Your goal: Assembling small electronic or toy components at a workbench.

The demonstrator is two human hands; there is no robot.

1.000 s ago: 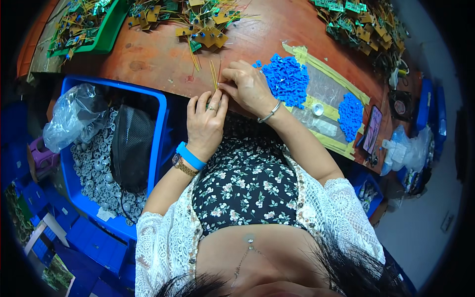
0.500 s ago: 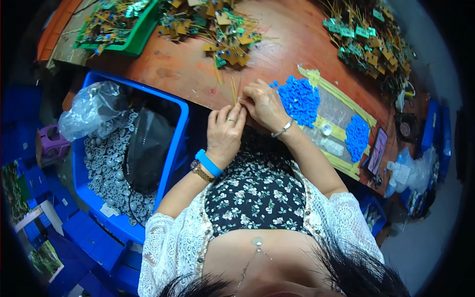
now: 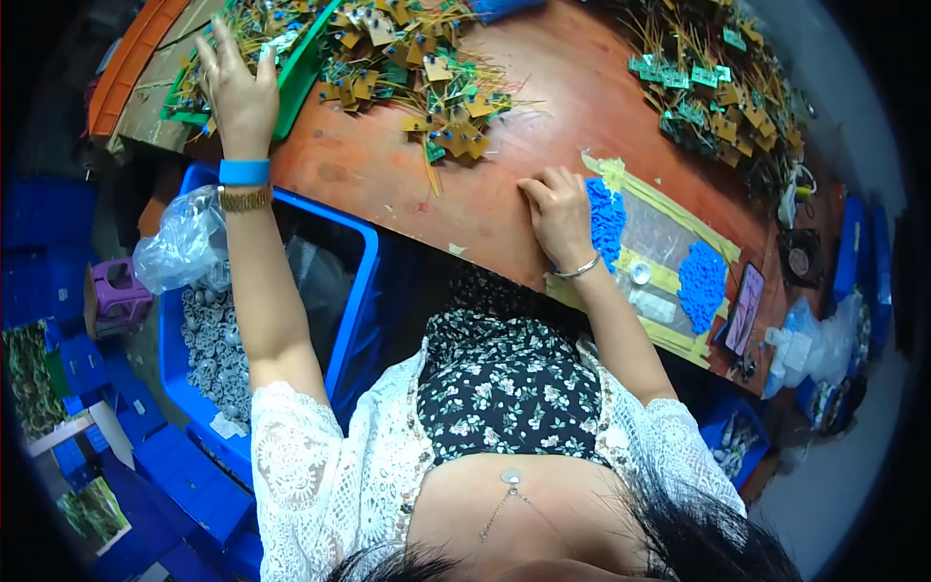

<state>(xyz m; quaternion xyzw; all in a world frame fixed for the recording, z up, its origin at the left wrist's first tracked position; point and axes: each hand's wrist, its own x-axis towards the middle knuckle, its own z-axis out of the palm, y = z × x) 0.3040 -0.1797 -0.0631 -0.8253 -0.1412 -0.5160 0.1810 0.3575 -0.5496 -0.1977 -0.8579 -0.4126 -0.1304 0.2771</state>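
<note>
My left hand is stretched out over the green tray at the far left. Its fingers are spread above wired circuit boards, and nothing shows in its grasp. My right hand rests by the table's near edge, beside a pile of small blue plastic pieces. The fingers there are curled with the tips together. Whatever they may hold is hidden or too small to make out.
More wired boards lie mid-table, with another heap at the far right. A second blue pile sits near a phone. Below the table's left edge, a blue bin holds grey round parts and a plastic bag.
My hands were together at the table edge with thin yellow wires. The left has swung far left to the green tray and opened; the right has moved right to the blue pieces.
</note>
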